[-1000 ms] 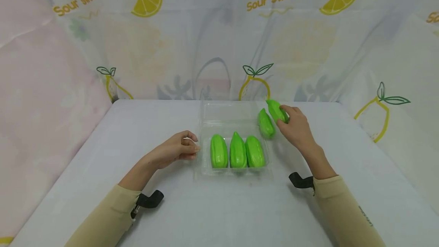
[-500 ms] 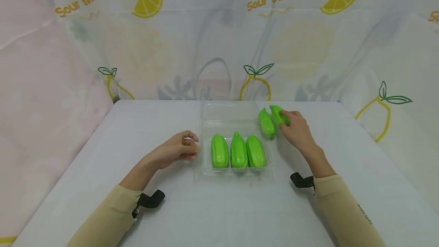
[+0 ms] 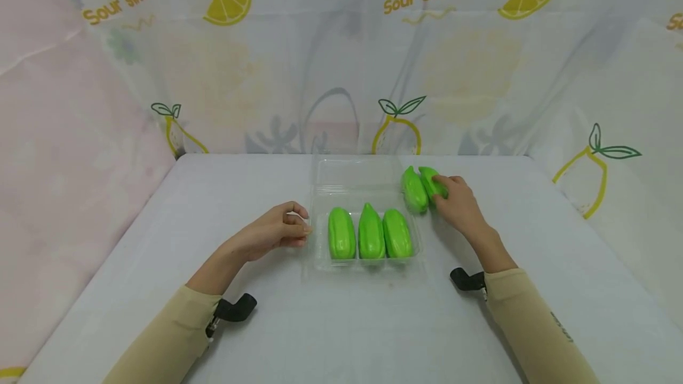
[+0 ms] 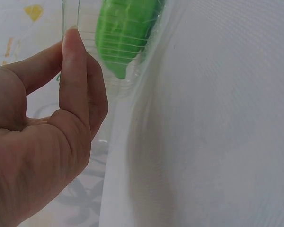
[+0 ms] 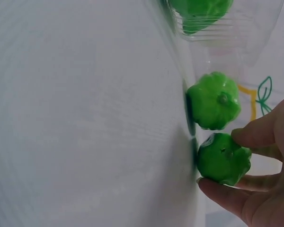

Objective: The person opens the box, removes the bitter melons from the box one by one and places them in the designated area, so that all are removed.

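Three green gourds inside clear container; your left hand pinches its rim. Your right hand grips a fourth gourd on the tabletop, fifth gourd between it and container.

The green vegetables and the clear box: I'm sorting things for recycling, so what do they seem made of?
Green vegetables: probably moulded plastic or foam, glossy, judging by bright highlights and uniform colour. Clear box: likely thin, shiny plastic; a vegetable shows through its ridged wall.
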Tool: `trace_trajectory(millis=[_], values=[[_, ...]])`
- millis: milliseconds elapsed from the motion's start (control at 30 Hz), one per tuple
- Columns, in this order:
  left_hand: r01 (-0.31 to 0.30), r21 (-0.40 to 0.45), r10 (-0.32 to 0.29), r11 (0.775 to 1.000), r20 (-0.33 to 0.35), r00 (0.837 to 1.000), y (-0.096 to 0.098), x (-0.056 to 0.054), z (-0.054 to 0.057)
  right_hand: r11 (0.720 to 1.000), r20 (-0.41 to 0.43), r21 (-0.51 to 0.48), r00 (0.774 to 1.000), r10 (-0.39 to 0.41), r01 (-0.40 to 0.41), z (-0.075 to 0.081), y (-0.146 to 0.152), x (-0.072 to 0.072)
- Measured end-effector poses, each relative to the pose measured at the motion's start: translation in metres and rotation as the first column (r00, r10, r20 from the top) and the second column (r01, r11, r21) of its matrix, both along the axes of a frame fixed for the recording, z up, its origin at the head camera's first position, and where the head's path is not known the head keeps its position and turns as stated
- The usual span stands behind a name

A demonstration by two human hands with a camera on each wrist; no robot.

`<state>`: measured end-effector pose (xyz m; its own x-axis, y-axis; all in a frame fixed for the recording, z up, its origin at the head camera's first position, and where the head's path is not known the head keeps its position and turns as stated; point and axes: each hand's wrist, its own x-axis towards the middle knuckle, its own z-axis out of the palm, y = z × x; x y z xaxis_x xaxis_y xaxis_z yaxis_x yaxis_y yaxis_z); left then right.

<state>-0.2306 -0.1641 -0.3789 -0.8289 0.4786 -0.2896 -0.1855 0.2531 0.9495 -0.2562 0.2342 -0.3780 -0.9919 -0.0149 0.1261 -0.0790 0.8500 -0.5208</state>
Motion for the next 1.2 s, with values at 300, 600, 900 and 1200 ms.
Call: trace_trajectory(millis=[300, 600, 900, 1200], values=[[0.001, 0.01, -0.001, 1.0, 0.001, 1.0, 0.0, 0.0, 0.0, 1.0, 0.004, -0.003, 1.0, 0.014, -0.014, -0.003, 0.003, -0.001], [0.003, 0.009, -0.003, 1.0, 0.001, 1.0, -0.001, 0.0, 0.0, 0.999, 0.046, 0.032, 0.999, 0.016, -0.018, 0.001, 0.0, -0.001], [0.003, 0.003, -0.003, 1.0, -0.005, 1.0, 0.001, 0.001, 0.001, 0.999, 0.078, 0.046, 0.997, 0.007, -0.01, 0.003, 0.001, 0.0], [-0.003, -0.002, 0.003, 1.0, 0.0, 1.0, 0.002, 0.002, 0.003, 0.998, 0.097, 0.064, 0.995, 0.004, -0.01, 0.007, 0.0, 0.001]])
